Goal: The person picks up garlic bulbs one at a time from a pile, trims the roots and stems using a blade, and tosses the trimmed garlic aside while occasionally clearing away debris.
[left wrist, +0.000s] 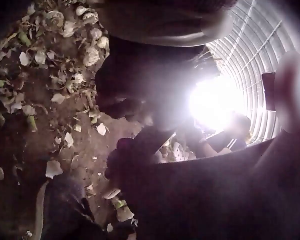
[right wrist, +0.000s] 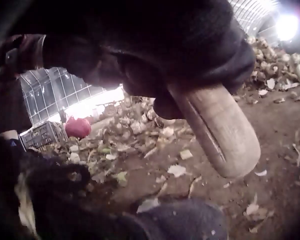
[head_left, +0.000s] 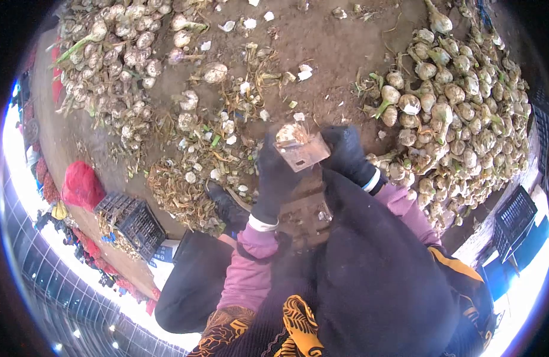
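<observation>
Both hands wear dark gloves and meet in front of the knees in the head view. The left hand (head_left: 278, 172) holds a garlic bulb (head_left: 291, 133), whose pale top shows above the fingers. In the right hand (head_left: 348, 153) is a knife, gripped by its wooden handle (right wrist: 222, 131), the rounded end of which sticks out of the fist in the right wrist view. Its broad, squarish blade (head_left: 305, 156), with a small hole in it, overlaps the lower side of the bulb. Deep shadow covers much of the left wrist view and hides the bulb there.
A large heap of garlic bulbs (head_left: 464, 113) lies at the right, and another pile (head_left: 123, 53) with dry stalks at the upper left. Trimmings (head_left: 182, 193) litter the soil near the shoe. Black crates (head_left: 131, 223) and a red sack (head_left: 82, 186) stand at the left.
</observation>
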A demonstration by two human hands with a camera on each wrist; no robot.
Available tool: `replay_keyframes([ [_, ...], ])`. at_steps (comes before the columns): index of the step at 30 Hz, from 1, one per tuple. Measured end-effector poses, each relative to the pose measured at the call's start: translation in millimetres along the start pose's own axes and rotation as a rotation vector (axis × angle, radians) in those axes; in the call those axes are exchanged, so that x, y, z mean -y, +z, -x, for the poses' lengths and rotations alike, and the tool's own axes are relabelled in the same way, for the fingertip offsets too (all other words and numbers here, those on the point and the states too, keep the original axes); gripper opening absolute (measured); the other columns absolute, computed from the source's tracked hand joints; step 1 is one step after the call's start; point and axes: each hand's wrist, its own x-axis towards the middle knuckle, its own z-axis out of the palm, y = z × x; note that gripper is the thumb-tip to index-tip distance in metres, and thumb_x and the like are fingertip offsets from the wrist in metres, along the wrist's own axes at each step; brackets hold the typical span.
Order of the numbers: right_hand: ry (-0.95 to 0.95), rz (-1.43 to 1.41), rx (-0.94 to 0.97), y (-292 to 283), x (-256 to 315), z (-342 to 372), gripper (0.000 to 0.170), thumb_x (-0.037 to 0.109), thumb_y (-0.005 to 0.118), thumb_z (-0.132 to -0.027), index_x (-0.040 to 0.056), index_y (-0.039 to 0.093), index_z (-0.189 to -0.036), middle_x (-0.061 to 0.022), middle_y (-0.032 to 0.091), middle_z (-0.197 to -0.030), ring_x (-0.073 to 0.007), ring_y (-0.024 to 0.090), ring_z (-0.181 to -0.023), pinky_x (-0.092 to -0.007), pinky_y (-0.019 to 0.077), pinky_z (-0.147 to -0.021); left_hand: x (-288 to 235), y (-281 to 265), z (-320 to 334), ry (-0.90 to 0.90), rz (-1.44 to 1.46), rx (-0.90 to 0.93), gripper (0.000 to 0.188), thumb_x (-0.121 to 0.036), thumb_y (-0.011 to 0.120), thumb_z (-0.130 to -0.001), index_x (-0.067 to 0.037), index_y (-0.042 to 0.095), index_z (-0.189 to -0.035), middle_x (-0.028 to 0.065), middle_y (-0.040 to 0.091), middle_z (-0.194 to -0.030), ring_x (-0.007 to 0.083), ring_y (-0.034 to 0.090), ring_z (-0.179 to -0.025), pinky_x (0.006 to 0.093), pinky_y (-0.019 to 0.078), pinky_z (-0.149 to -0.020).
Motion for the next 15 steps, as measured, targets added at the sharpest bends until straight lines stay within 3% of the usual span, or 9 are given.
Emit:
replay_keyframes([
  [3,0.039,0.024,0.012,-0.7,-1.8,7.1,0.029,0.025,0.081,-0.062,0.0043,0.066,-0.078,-0.0160,0.063,-0.074,-0.0338,0.061,-0.064,-0.0378,0.0470,-0.059,-15.2,-1.8,-8.0,0.017,0.058,0.019,0.075,-0.018,0.087,-0.063,-0.002,0.047,-0.125,0.0113,0.065,-0.102,0.0254,0.066,-0.088,0.0364,0.0536,-0.079],
  [5,0.074,-0.210,-0.211,39.0,-45.7,21.5,0.036,0.039,0.076,-0.068,0.0064,0.067,-0.081,-0.0158,0.064,-0.075,-0.0344,0.063,-0.068,-0.0408,0.0482,-0.063,-25.9,-9.0,-11.6,-0.043,0.258,0.001,0.063,-0.012,0.084,-0.063,-0.004,0.053,-0.117,0.0082,0.064,-0.102,0.0220,0.064,-0.092,0.0342,0.0526,-0.081],
  [6,0.176,-0.204,-0.190,32.7,-53.2,27.3,0.039,0.043,0.075,-0.070,0.0068,0.068,-0.082,-0.0160,0.065,-0.075,-0.0345,0.064,-0.070,-0.0414,0.0486,-0.064,-30.2,-12.6,-9.5,-0.087,0.374,-0.016,0.061,-0.009,0.083,-0.062,-0.004,0.054,-0.116,0.0065,0.063,-0.103,0.0210,0.063,-0.094,0.0336,0.0515,-0.083],
  [7,0.278,-0.196,-0.167,25.9,-59.8,32.6,0.042,0.047,0.074,-0.071,0.0072,0.068,-0.083,-0.0162,0.065,-0.076,-0.0346,0.065,-0.071,-0.0420,0.0490,-0.066,-42.8,-26.1,-6.6,-0.358,0.614,0.056,0.064,-0.006,0.080,-0.065,-0.005,0.050,-0.122,0.0056,0.061,-0.106,0.0175,0.060,-0.098,0.0316,0.0513,-0.085],
  [9,0.589,0.066,0.171,-29.4,-37.5,15.2,0.045,0.049,0.074,-0.071,0.0069,0.070,-0.086,-0.0171,0.067,-0.080,-0.0345,0.065,-0.073,-0.0415,0.0493,-0.069,-57.1,-42.7,-13.9,-0.272,0.456,0.024,0.065,-0.004,0.078,-0.069,-0.006,0.047,-0.126,0.0057,0.061,-0.108,0.0154,0.060,-0.099,0.0301,0.0515,-0.086],
  [10,0.494,0.109,0.154,-25.1,-34.5,15.7,0.044,0.047,0.075,-0.071,0.0064,0.070,-0.086,-0.0171,0.067,-0.080,-0.0344,0.066,-0.073,-0.0413,0.0497,-0.069,-61.1,-43.0,-16.9,-0.264,0.375,0.017,0.064,-0.003,0.078,-0.071,-0.005,0.047,-0.126,0.0053,0.061,-0.109,0.0151,0.060,-0.099,0.0302,0.0517,-0.086],
  [12,0.335,0.221,0.067,-20.0,-36.3,21.1,0.041,0.044,0.075,-0.071,0.0054,0.071,-0.086,-0.0171,0.068,-0.080,-0.0343,0.066,-0.072,-0.0409,0.0504,-0.068,-61.1,-34.2,-22.6,-0.351,0.728,0.031,0.067,-0.004,0.080,-0.071,-0.006,0.046,-0.128,0.0048,0.060,-0.110,0.0146,0.060,-0.100,0.0299,0.0518,-0.086],
  [13,0.233,0.165,-0.129,-6.6,-41.5,22.7,0.034,0.037,0.074,-0.073,0.0051,0.071,-0.083,-0.0158,0.069,-0.076,-0.0327,0.066,-0.067,-0.0400,0.0507,-0.063,-57.3,-30.4,-24.1,-0.403,0.899,0.036,0.068,-0.004,0.081,-0.070,-0.006,0.046,-0.129,0.0046,0.060,-0.110,0.0143,0.060,-0.100,0.0298,0.0518,-0.087],
  [15,0.282,-0.012,-0.104,-8.5,-13.0,11.2,0.030,0.034,0.073,-0.074,0.0057,0.071,-0.081,-0.0143,0.068,-0.071,-0.0321,0.066,-0.063,-0.0394,0.0503,-0.059,-40.0,-26.9,-22.5,-0.284,0.639,0.012,0.065,-0.003,0.079,-0.072,-0.003,0.046,-0.128,0.0092,0.060,-0.113,0.0175,0.062,-0.098,0.0302,0.0542,-0.082],
])
